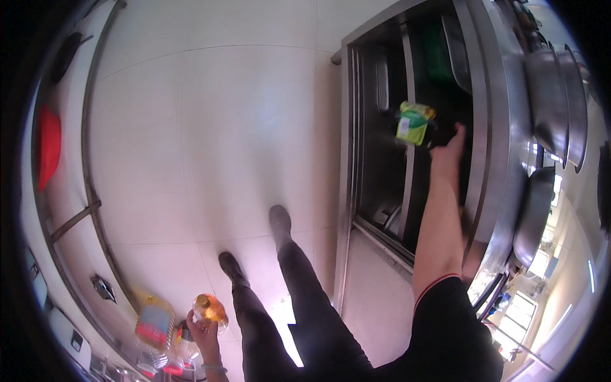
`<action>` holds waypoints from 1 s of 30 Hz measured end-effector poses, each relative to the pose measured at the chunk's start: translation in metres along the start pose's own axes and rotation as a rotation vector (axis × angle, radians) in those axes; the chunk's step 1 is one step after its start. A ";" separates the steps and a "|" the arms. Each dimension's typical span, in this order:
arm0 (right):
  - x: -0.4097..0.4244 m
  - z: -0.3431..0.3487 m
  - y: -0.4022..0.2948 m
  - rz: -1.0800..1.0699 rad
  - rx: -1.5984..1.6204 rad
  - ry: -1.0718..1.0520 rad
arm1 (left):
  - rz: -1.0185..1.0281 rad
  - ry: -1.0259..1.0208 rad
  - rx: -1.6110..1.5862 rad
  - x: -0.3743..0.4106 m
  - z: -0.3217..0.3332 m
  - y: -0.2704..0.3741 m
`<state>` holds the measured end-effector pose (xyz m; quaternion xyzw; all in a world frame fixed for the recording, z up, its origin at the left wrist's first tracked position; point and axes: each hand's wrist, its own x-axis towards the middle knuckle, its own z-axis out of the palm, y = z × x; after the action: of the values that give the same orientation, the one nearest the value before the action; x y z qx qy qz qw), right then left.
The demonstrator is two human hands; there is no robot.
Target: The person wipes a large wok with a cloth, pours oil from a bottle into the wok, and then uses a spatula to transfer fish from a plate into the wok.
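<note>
At the lower left, my left hand [205, 332], with a band at its wrist, holds a clear bottle of orange-yellow liquid [210, 309] over the floor. My right arm reaches into the open steel cabinet at the right. Beside my right hand [447, 145] is a blurred green and yellow packet or labelled container [413, 125], in front of the inner shelf edge. The dark interior hides some of the fingers, and the grip on it cannot be made out.
Large plastic oil bottles [155, 322] stand at the lower left. Metal pans [462, 57] lie inside the cabinet; steel basins [549, 102] rest on the counter above. A red basin [49, 148] is at the far left, beyond a metal rail [88, 143]. My booted feet are on the tiled floor.
</note>
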<state>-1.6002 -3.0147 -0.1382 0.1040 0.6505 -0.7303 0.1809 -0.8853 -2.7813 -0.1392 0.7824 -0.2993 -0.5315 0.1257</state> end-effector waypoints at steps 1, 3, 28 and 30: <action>-0.050 0.007 0.018 0.088 -0.031 0.072 | 0.016 0.007 -0.141 -0.010 0.004 0.012; -0.072 -0.024 0.047 0.245 0.016 0.043 | 0.033 -0.031 -0.193 -0.016 0.001 0.008; -0.837 -0.265 -0.025 0.033 -0.958 -2.273 | -0.253 1.125 -0.580 -0.509 -0.234 -0.291; -0.878 -0.294 -0.054 -0.205 -0.908 -2.376 | -0.341 1.236 -0.732 -0.561 -0.193 -0.337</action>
<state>-0.8450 -2.6061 0.2122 -0.7319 0.2846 -0.0971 0.6114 -0.7415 -2.2011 0.1900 0.8828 0.1486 -0.0718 0.4399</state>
